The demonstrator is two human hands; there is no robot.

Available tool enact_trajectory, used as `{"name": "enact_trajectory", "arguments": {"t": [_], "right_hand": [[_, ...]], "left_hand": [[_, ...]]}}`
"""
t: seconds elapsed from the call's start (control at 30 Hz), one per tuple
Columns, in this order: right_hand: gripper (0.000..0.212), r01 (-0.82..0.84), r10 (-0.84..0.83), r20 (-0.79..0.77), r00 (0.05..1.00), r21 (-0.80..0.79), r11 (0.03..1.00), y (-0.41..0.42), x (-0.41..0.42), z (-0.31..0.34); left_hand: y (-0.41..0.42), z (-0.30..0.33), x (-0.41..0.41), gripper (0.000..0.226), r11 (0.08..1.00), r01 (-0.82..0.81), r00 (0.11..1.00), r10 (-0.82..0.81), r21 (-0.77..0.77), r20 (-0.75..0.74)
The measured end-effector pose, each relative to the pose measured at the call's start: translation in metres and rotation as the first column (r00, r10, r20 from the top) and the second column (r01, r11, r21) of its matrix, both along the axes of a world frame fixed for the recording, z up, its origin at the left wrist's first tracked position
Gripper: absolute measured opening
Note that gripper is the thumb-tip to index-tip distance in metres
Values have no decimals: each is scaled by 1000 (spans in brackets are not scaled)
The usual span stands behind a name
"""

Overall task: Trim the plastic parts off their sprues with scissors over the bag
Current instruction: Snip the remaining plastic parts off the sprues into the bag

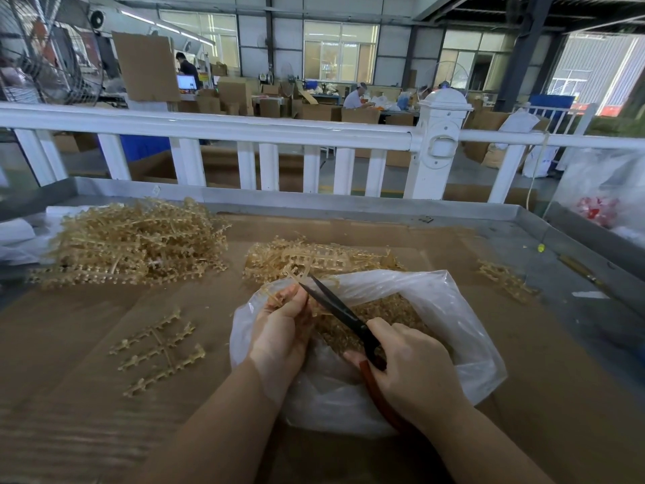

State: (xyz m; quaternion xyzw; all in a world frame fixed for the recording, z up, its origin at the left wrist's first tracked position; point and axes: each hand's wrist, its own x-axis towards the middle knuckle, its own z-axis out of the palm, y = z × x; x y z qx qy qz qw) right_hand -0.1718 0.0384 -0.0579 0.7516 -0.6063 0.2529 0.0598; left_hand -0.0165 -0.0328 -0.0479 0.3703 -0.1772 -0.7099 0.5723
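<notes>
A sprue (296,279) is pinched in the left hand (281,330) over the open plastic bag (453,330) near the table's front edge. The scissors (335,305) are gripped by the right hand (408,365), blades close to the left fingertips, which risk being nicked; cut parts may fly past the bag.

Factory packing floor: high steel-framed hall with large wall windows (340,52), stacked brown cardboard cartons (234,96), seated workers at distant benches (356,97), a large caged industrial fan (45,57), and a white plastic railing (209,129) bordering the cardboard-lined metal tabletop (384,206)
</notes>
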Motion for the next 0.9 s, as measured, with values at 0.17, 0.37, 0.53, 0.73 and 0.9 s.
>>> {"name": "enact_trajectory", "arguments": {"t": [0.17, 0.37, 0.53, 0.73, 0.9], "right_hand": [[38, 12, -12, 17, 1000, -25, 1000, -1, 2, 2], [40, -15, 16, -8, 1000, 30, 999, -4, 0, 2], [41, -47, 50, -32, 998, 69, 997, -5, -1, 3], [40, -44, 46, -27, 999, 75, 996, -6, 1, 3], [40, -44, 44, -11, 999, 72, 996, -8, 3, 3]], "left_hand": [[1, -1, 3, 17, 991, 99, 995, -100, -85, -15], [3, -1, 6, 37, 979, 165, 983, -173, -118, -64], [2, -2, 4, 27, 988, 133, 991, -135, -81, -15], [2, -1, 2, 21, 991, 125, 992, -124, -49, 31], [0, -4, 2, 21, 986, 151, 988, -149, -68, 27]]}}
